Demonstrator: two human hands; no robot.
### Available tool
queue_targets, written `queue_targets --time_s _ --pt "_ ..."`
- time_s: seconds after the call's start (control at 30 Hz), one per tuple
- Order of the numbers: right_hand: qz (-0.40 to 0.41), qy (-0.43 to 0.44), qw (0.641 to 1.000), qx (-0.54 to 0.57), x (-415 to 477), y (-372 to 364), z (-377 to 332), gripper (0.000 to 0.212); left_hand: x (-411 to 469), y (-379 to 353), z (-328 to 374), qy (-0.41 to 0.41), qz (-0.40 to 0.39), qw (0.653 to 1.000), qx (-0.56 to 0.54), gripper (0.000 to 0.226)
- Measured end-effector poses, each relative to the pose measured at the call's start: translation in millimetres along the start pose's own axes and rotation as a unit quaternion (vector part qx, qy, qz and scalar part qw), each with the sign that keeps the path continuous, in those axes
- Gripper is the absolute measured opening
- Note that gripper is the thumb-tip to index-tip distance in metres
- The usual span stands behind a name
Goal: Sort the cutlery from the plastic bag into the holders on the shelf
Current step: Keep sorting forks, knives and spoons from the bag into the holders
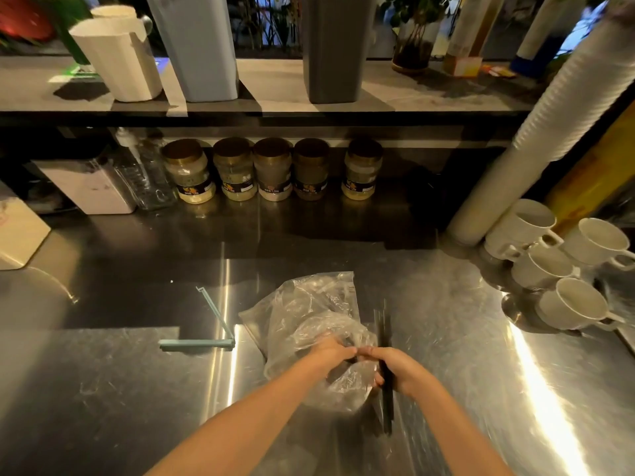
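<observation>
Steel counter; bag, chopsticks in hands

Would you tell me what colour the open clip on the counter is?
The clip is pale blue-green; head view.

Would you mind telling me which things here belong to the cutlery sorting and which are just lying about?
Part of the job:
- plastic bag, gripped by the left hand
- dark sticks, held in the right hand
- white holder, pale blue holder and grey holder on the shelf

Just lying about:
- bag clip
- jars
- mugs
- cup stack
</observation>
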State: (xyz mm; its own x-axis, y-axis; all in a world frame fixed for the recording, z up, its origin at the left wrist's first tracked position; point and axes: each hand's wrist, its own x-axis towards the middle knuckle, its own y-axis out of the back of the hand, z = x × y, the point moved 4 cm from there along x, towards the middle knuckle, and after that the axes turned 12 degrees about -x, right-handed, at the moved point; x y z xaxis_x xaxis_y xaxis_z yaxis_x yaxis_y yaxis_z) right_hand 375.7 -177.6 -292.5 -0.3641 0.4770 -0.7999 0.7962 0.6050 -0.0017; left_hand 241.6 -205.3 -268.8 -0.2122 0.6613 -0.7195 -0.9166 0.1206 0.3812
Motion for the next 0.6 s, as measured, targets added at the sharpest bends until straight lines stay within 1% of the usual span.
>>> queue_targets --time_s 0.13,0.3,0.4,0.5,0.6 --pt "-0.015 -0.006 0.999 0.044 -3.4 -2.2 1.2 0.024 -0.6 -0.2 0.3 0.010 -0.015 1.000 0.023 0.043" --pt "-0.009 -0.025 0.998 0.059 0.3 -4.5 6.7 0.022 -4.2 -4.2 4.9 0.036 -0.075 0.995 0.047 0.046" --pt "0.000 -0.020 0.999 0.040 -3.3 -5.3 1.1 0.028 -1.4 -0.6 7.3 0.049 -0.079 0.993 0.066 0.039" --pt "0.008 -0.006 0.999 0.048 -8.5 -5.4 -3.1 0.029 1.4 2.0 2.7 0.069 -0.086 0.994 0.011 0.033" --pt "0.006 0.008 0.997 0.079 -9.3 -5.0 -1.7 0.029 -6.3 6.2 1.3 0.102 -0.087 0.990 -0.043 0.010"
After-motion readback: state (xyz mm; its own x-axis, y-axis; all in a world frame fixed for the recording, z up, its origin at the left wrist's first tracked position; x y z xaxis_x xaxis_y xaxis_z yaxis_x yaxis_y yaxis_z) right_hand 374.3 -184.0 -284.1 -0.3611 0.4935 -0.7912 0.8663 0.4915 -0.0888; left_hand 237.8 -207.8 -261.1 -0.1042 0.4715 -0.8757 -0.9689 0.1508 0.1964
